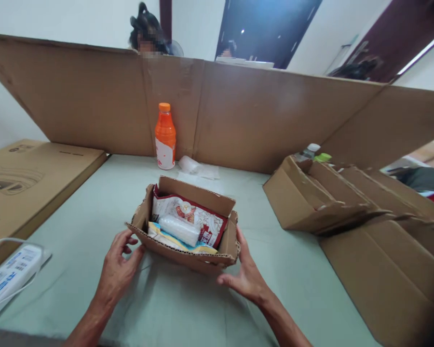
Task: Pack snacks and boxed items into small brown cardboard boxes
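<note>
A small open cardboard box (217, 204) sits on the pale green table (188, 308) in front of me. Inside lie a red and white snack packet (211, 226), a white wrapped pack (179, 229) and a yellow and blue packet (166, 239). My left hand (117, 270) curls against the box's near left corner, fingers bent and touching the cardboard. At the near right corner my right hand (244, 274) rests with fingers laid along the box's side.
An orange bottle (165, 137) and a crumpled clear wrapper (193, 166) stand by the tall cardboard screen (238, 111). Folded cardboard boxes (347, 202) lie at right, a flat carton (25, 178) at left, a white power strip (10, 272) near left. People sit behind the screen.
</note>
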### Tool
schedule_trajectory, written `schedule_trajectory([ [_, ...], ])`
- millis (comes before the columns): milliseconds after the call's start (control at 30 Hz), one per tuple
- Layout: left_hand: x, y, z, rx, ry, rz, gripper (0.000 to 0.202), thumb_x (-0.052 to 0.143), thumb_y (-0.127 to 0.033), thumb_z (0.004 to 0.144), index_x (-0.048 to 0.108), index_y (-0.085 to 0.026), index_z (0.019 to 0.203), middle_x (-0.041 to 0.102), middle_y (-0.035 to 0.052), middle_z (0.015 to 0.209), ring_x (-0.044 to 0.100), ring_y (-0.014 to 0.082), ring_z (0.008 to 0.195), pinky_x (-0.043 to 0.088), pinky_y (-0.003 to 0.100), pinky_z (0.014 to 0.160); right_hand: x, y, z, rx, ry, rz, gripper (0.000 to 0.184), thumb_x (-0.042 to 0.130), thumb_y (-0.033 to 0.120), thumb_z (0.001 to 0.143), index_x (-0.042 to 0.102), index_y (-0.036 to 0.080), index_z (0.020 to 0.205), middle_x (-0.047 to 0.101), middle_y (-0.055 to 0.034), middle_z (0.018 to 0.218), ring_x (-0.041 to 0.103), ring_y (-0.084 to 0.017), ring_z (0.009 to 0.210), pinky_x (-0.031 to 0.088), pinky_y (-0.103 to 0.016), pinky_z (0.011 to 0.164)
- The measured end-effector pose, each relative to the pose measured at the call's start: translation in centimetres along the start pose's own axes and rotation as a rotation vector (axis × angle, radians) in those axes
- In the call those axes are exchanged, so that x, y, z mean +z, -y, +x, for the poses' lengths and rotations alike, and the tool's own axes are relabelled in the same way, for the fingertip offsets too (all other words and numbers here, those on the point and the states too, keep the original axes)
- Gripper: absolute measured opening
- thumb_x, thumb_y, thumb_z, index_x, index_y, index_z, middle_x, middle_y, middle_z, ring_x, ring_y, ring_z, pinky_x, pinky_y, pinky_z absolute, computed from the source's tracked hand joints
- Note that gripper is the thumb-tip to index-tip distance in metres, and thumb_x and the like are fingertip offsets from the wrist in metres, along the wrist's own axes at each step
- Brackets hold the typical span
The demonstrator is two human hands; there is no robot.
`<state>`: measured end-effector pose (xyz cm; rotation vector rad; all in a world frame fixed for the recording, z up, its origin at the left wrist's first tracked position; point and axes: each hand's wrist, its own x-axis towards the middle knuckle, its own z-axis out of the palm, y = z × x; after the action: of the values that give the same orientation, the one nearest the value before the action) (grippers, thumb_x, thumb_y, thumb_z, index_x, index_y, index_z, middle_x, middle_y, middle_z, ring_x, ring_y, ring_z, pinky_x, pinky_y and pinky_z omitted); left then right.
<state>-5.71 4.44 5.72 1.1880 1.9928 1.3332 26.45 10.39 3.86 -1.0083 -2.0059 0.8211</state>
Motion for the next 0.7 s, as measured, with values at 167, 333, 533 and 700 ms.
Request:
schedule_trajectory([
  [167,0.4,0.7,0.0,-0.138,0.11,-0.1,0.065,0.071,-0.064,0.063,0.063,-0.019,0.109,0.072,0.0044,0.08,0.066,0.0225,0.071,0.053,0.031,0.061,0.2,0.0,2.2,-0.009,0.077,0.135,0.142,0.078,0.077,0.061,-0.002,0.019,0.163,0.011,-0.0194,0.169,0.016,-0.037,0.155,0.019,-0.054,0.125],
  [333,3.0,0.3,-0.1,-0.176,0.237,-0.146,0.074,0.075,-0.068,0.06,0.061,-0.021,0.116,0.075,0.0068,0.092,0.071,0.0254,0.084,0.058,0.035,0.076,-0.5,0.4,-1.4,0.05,-0.112,0.101,0.131,0.078,0.069,0.067,0.004,0.019,0.162,0.024,-0.0185,0.165,0.026,-0.034,0.152,0.027,-0.048,0.123],
  [533,8.9,-0.4,-2.8,-0.043,0.532,-0.265,0.079,0.07,-0.061,0.075,0.048,-0.023,0.141,0.056,0.0163,0.145,0.069,0.0256,0.11,0.059,0.036,0.087,-5.7,-0.5,-12.0,0.34,-0.53,-0.098,0.118,0.079,0.059,0.07,0.013,0.02,0.16,0.031,-0.0206,0.161,0.038,-0.036,0.146,0.037,-0.052,0.118],
  [700,10.3,-0.6,-4.0,-0.043,0.77,-0.139,0.071,0.068,-0.061,0.074,0.062,-0.016,0.129,0.072,0.0162,0.112,0.071,0.0281,0.102,0.06,0.039,0.084,-9.5,-0.6,-17.7,0.465,-1.002,-0.299,0.116,0.08,0.056,0.07,0.016,0.019,0.159,0.038,-0.0212,0.155,0.046,-0.036,0.138,0.038,-0.058,0.114],
])
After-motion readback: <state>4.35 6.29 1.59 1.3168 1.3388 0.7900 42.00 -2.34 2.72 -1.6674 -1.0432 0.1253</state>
